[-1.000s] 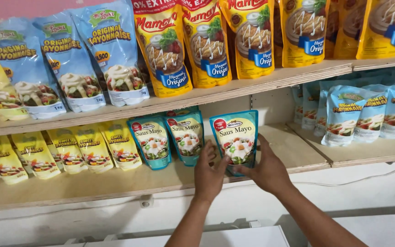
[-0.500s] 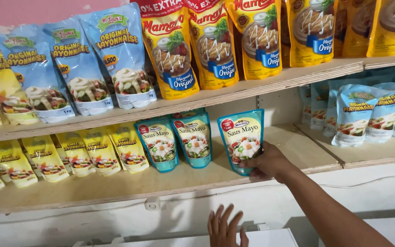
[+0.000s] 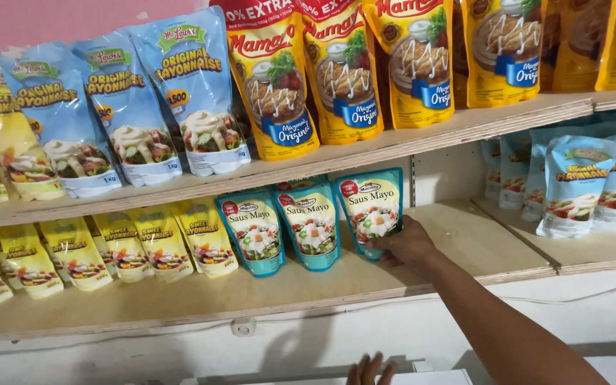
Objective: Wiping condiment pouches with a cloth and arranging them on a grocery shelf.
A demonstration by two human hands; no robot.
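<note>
The right hand [image 3: 409, 242] grips the upright teal pouch [image 3: 372, 210] at its lower right edge, fingers closed; the left hand [image 3: 369, 371], barely visible, seems empty.

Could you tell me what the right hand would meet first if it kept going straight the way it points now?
The right hand already touches the lower edge of the teal stand-up sauce pouch on the wooden lower shelf; going on, it would probably push that pouch towards the pale back wall.

Three pouches [image 3: 313, 222] side by side on lower shelf [image 3: 465, 246], right hand [image 3: 408, 242] at rightmost pouch [image 3: 372, 210], left hand [image 3: 369, 371] below.
</note>
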